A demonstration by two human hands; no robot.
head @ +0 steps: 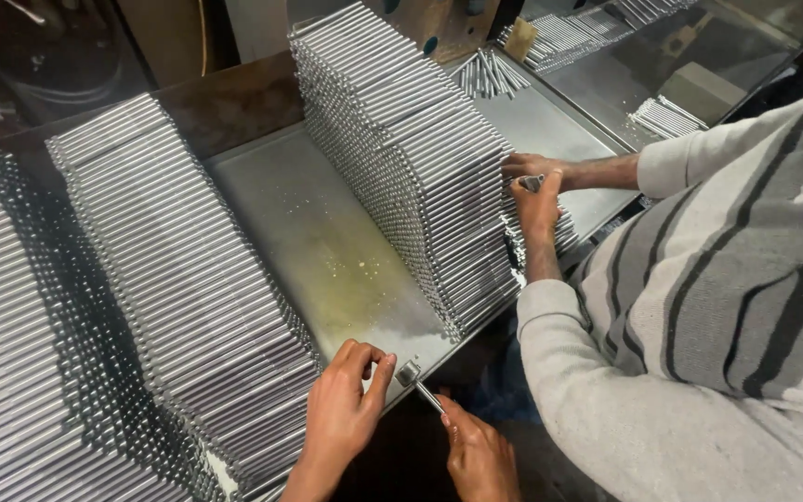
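Head view, right hand (479,454) pinching metal rod (423,390), angled up-left

**Bright steel, dark edges**

We see strong light from above glinting off the stacked rods (401,158) and glaring on the oily metal tray (327,251) just beyond our left hand (341,414) fingers. Below our fingers, shadow deepens. Focus is sharp; edges bend slightly.
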